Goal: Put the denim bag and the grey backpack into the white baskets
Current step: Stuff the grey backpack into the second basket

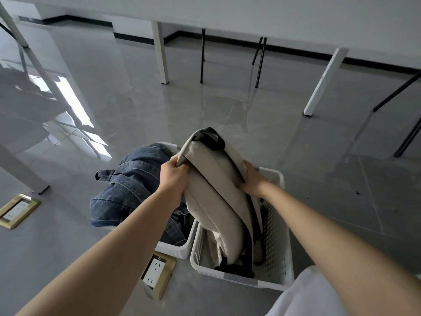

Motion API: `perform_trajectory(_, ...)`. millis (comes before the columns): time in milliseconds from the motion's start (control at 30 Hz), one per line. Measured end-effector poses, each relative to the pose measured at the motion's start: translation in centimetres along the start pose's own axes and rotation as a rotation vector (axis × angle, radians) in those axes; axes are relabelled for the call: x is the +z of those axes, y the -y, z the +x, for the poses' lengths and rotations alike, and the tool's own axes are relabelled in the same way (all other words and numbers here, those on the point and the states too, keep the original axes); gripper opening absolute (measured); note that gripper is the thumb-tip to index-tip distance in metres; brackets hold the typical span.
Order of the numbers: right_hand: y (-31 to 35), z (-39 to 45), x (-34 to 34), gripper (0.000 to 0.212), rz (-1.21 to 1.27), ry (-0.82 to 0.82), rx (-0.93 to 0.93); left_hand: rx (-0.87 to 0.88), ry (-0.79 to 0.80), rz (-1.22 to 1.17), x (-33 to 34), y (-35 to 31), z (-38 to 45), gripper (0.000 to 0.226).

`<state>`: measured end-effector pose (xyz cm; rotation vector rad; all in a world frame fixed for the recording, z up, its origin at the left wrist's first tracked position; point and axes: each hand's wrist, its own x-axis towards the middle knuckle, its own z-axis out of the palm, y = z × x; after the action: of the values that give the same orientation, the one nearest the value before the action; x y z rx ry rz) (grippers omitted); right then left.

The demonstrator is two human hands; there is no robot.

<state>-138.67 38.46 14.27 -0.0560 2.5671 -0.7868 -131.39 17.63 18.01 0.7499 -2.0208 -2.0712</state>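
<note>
The grey backpack (214,192) stands upright, its lower end inside the right white basket (276,247) and its top rising well above the rim. My left hand (174,179) grips the backpack's left edge near the top. My right hand (251,179) holds its right side. The denim bag (127,185) lies in the left white basket (180,247), bulging over the basket's left and far rims. The two baskets stand side by side on the floor, touching or nearly so.
Two brass floor sockets are set in the grey tiles, one (158,273) just in front of the left basket, another (18,210) at far left. White table legs (160,53) and black chair legs (259,62) stand beyond the baskets. A white garment (319,295) shows at bottom right.
</note>
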Motion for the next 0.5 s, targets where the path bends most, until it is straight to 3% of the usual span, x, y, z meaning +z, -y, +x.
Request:
perform_trajectory(133,0.9,-1.2,-0.5,0.064,-0.324,0.347,0.019,0.014,-0.009,-0.009,-0.4,0.1,-0.6,0.033)
perform_trajectory(167,1.0,-1.2,-1.2,0.059,-0.438,0.312,-0.004,0.035,0.001,0.001,-0.4,0.0,-0.8,0.029)
perform_trajectory(200,1.7,-1.5,-2.3,0.049,-0.465,0.176,-0.034,0.07,0.009,0.023,-0.3,-0.1,-1.2,0.022)
perform_trajectory(267,3.9,-2.6,-5.0,0.035,-0.169,-0.14,-0.067,0.162,0.027,0.094,0.9,-0.8,-2.3,0.015)
perform_trajectory(300,5.4,-3.2,-6.2,0.041,0.094,-0.191,-0.028,0.217,0.04,0.135,1.8,-1.1,-3.0,0.016)
perform_trajectory(367,8.8,-5.1,-8.4,0.059,0.529,-0.041,0.1,0.345,0.091,0.206,3.8,-1.8,-5.1,0.017)
perform_trajectory(433,10.9,-6.5,-9.1,0.066,0.473,0.084,0.179,0.448,0.155,0.25,5.6,-2.1,-7.4,0.02)
perform_trajectory(500,11.0,-7.7,-8.7,0.062,0.359,0.018,0.224,0.542,0.192,0.289,6.8,-2.3,-9.1,0.021)
